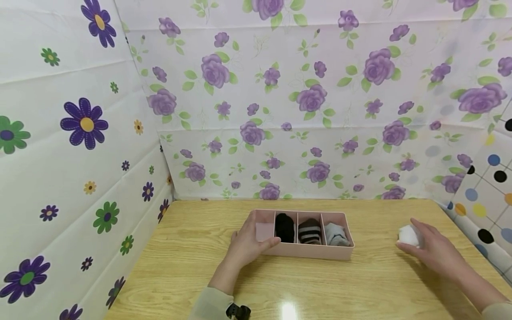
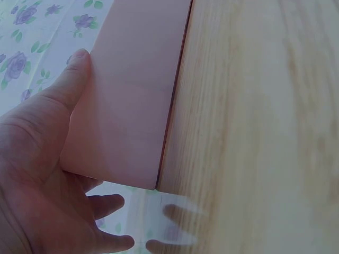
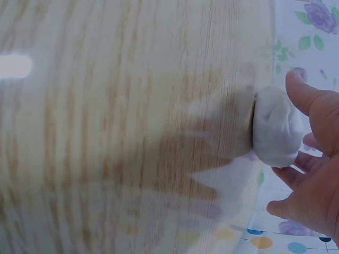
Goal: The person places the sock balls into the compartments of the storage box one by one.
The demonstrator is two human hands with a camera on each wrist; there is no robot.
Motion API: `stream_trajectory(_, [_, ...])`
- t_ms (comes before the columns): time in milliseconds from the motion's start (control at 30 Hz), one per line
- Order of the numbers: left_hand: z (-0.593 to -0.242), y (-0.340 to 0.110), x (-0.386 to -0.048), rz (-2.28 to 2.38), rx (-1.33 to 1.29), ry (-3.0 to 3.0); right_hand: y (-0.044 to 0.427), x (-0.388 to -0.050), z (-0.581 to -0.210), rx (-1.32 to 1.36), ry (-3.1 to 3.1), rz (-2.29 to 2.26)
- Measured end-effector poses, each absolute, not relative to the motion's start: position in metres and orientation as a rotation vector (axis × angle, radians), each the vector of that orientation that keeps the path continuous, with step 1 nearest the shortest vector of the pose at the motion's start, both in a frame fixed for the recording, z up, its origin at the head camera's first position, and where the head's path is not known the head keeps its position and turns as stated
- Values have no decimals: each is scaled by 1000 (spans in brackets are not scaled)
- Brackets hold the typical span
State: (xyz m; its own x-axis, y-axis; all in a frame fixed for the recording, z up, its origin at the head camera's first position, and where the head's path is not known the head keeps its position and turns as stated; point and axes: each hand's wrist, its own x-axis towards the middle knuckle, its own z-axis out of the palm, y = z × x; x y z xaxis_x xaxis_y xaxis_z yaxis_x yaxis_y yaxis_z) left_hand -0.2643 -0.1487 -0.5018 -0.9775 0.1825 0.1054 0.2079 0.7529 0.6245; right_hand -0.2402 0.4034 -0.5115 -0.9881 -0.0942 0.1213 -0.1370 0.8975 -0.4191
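A long pink storage box (image 1: pixel 308 251) stands on the table, split into compartments. My left hand (image 1: pixel 247 242) holds its left end, thumb along the front rim and the other fingers round the end. The leftmost compartment shows its bare floor. Beside it sit a rolled black sock (image 1: pixel 285 228), a brown-and-grey striped sock (image 1: pixel 310 232) and a light grey sock (image 1: pixel 336 234). To the right, apart from the box, a rolled white sock (image 1: pixel 408 236) lies between the thumb and fingers of my right hand (image 1: pixel 438 249). In the right wrist view, fingers touch the white sock's (image 3: pixel 276 127) lower side.
The wood-grain table (image 1: pixel 192 258) has a glossy surface that reflects the hands and a light. Flower-printed sheets (image 1: pixel 280 111) hang behind it and at the left, with a dotted sheet (image 1: pixel 488 195) at the right. A black watch (image 1: pixel 238 311) is on the left wrist.
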Motion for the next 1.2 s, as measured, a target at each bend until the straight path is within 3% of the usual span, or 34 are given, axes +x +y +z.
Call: stream_trajectory(1200, [-503, -149, -264, -1050, -330, -2902, 409, -243, -514, 154, -2985, 551])
